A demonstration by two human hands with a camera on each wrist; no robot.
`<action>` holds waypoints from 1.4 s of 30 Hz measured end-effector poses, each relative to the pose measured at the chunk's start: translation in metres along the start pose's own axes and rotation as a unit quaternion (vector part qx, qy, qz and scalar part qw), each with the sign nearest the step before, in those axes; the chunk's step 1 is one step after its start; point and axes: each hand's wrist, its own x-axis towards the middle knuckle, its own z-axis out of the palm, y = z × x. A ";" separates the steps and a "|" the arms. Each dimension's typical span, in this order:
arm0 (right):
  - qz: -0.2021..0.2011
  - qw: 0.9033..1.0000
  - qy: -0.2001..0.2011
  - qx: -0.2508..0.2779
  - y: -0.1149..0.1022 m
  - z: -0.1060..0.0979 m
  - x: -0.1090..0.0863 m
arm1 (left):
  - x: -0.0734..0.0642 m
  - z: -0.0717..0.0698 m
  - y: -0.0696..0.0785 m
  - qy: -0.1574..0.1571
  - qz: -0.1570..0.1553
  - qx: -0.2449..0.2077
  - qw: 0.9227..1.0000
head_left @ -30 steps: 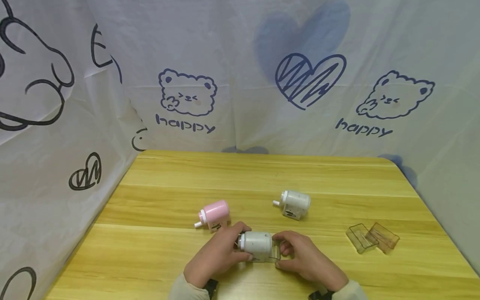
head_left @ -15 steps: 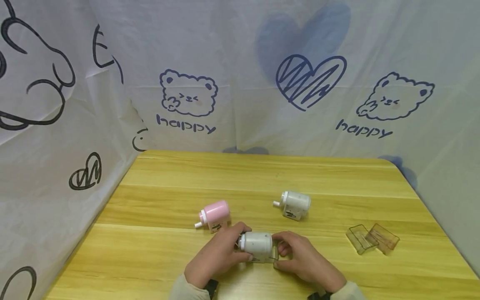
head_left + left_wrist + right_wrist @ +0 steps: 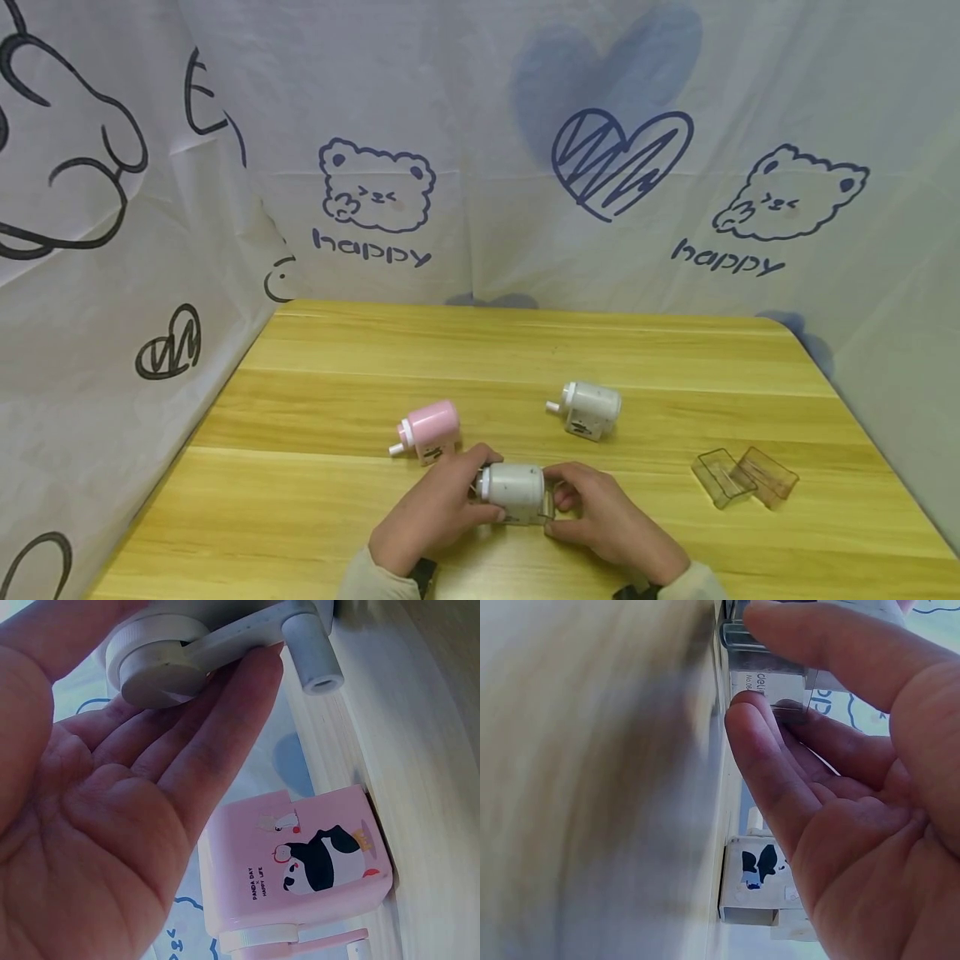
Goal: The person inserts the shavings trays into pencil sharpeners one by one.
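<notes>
A grey-white crank pencil sharpener lies on the table in front of me. My left hand grips its crank end between thumb and fingers. In the left wrist view the sharpener's crank handle sticks out beyond the fingertips. With thumb and fingers my right hand pinches a clear shavings drawer at the opposite end of the sharpener. Most of that drawer sits inside the body, with a narrow strip showing outside. The right wrist view shows the drawer's clear wall near the thumb.
A pink crank sharpener with a panda print stands just beyond the left hand. Another grey-white sharpener is farther back. Toward the right lie a greyish clear drawer and an orange-tinted one, touching or overlapping. Printed cloth hangs behind the table.
My right hand has shifted slightly left, and the clear drawer has slid farther into the sharpener. The left hand and the sharpener stay put.
</notes>
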 end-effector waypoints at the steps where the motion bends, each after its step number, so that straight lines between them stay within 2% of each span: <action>1: 0.001 1.000 -0.001 0.000 0.000 0.000 0.000 | 0.000 0.000 0.000 0.000 0.000 0.001 1.000; 15: 0.000 1.000 0.002 -0.007 0.002 0.002 0.001 | 0.000 0.002 0.000 -0.002 -0.011 0.002 1.000; 42: -0.011 1.000 0.006 -0.005 -0.001 0.003 0.000 | 0.000 0.001 0.001 -0.003 -0.006 0.007 1.000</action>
